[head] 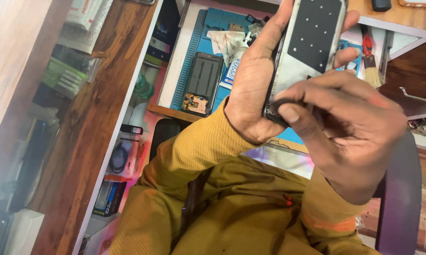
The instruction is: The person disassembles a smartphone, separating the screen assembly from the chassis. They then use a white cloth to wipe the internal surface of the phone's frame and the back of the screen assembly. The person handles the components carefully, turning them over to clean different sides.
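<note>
Both hands, left and right, clasp the phone panel between them.

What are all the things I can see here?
phone screen panel: 1, grey back with a black patch, held up in both hands
opened phone body: 1, dark, lying on the blue mat
blue work mat: 1, blue, on the desk
cloth: 1, whitish, crumpled on the mat
brush: 1, pale bristles, on the desk at right
wooden shelf: 1, brown, at left
packets: several, green and clear, left of the shelf
small boxes: a few, under the desk edge
left hand: cradles the panel from behind
right hand: thumb and fingers pinch the panel's lower corner
sleeves: 2, mustard yellow
</note>
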